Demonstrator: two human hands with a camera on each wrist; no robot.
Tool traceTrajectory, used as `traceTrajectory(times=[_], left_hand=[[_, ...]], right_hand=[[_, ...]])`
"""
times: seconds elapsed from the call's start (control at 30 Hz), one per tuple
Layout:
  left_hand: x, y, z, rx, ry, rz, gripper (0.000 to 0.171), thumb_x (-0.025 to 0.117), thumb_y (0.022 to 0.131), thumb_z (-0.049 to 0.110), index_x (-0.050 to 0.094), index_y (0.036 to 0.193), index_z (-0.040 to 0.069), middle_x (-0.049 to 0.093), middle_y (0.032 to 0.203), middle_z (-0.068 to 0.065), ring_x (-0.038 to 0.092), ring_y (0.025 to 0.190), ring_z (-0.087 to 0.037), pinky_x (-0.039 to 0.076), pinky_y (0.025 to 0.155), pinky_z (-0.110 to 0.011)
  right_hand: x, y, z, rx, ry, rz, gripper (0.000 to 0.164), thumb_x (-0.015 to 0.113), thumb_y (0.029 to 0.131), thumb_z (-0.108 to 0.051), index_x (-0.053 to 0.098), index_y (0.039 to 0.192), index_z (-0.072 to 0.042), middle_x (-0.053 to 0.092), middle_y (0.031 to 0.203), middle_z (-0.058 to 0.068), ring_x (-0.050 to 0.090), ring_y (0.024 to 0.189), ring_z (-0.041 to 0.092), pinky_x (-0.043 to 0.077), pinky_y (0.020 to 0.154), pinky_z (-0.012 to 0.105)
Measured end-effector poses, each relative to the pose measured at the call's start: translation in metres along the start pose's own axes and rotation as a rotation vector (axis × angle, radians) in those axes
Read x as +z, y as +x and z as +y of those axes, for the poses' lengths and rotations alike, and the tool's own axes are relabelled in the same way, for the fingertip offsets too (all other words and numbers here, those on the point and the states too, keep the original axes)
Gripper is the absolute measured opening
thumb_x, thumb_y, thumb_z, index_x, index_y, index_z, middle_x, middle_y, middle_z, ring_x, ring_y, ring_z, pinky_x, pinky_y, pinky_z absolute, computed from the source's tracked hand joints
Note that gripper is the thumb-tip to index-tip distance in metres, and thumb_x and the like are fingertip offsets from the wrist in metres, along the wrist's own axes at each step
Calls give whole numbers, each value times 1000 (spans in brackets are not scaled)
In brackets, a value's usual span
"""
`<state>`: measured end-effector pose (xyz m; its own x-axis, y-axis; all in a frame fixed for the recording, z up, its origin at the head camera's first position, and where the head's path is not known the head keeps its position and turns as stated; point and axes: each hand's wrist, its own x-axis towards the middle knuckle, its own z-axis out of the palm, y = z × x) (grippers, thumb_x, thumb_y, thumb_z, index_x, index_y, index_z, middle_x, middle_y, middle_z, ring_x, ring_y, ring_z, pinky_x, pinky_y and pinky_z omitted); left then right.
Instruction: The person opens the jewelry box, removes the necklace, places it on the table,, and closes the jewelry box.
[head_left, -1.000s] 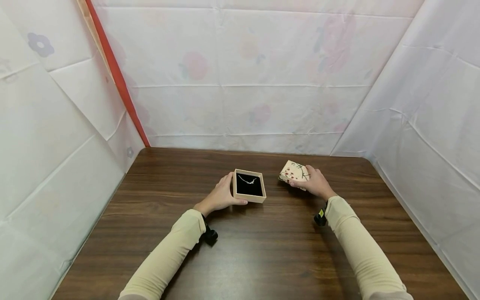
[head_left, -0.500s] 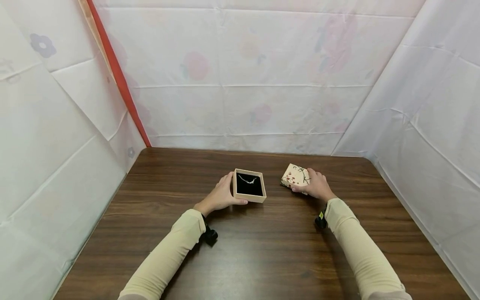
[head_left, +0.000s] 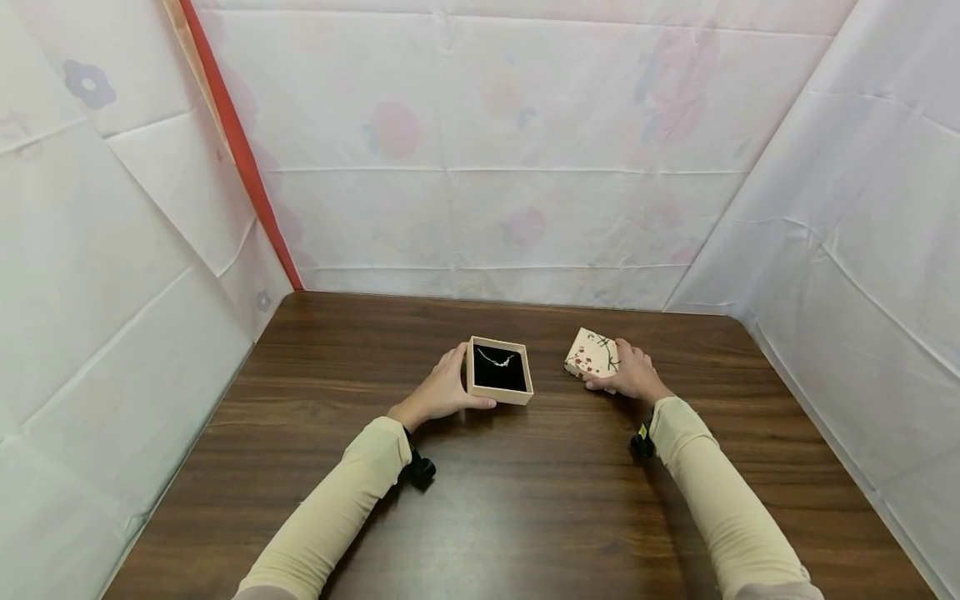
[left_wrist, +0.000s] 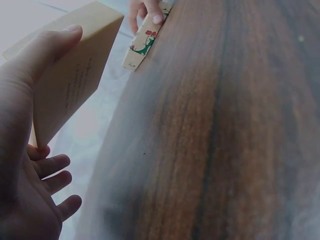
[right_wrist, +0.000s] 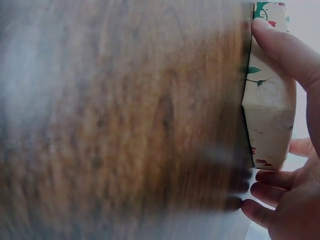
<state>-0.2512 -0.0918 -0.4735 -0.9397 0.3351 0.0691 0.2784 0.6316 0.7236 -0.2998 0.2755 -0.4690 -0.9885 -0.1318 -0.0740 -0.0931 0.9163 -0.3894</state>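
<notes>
My left hand (head_left: 441, 392) grips a small cream cardboard jewellery box (head_left: 501, 398) by its left side, thumb at the front. A black pad (head_left: 498, 379) fills the box, and a thin silver chain (head_left: 497, 362) lies across it. In the left wrist view the box's underside (left_wrist: 75, 82), with small print, shows raised off the table. To the right, my right hand (head_left: 634, 375) holds the matching box lid (head_left: 592, 352), patterned with red flowers and green stems. The right wrist view shows the lid (right_wrist: 270, 90) standing on the table, top up, between thumb and fingers.
Both things are over the far half of a dark brown wooden table (head_left: 495, 517). White floral sheets (head_left: 480, 150) hang behind it and at both sides. A red strip (head_left: 240, 150) runs down the back left corner. Each wrist wears a black camera (head_left: 422, 473).
The lid has come down onto the table and shifted slightly right and toward me, with my right hand still on it. My left hand and the box have stayed almost in place.
</notes>
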Motion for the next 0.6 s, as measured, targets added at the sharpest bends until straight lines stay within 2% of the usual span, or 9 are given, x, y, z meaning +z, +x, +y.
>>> traceTrajectory(times=[0.3,0.6], left_hand=[[0,1,0,0,-3,-8,109,85,66,50,26,150,14,46,135,-10,44,124,-28,38,105,-53],[1,0,-1,4,-8,-3,108,85,66,50,27,150,14,47,134,-10,44,124,-27,39,105,-52]], right_hand=[[-2,-3,-1,44,49,-41,115,74,76,-60,16,152,5,27,150,36,26,135,56,29,106,67],[-8,-9,-1,60,78,-28,102,60,87,-62,18,152,4,23,150,38,23,136,58,28,106,68]])
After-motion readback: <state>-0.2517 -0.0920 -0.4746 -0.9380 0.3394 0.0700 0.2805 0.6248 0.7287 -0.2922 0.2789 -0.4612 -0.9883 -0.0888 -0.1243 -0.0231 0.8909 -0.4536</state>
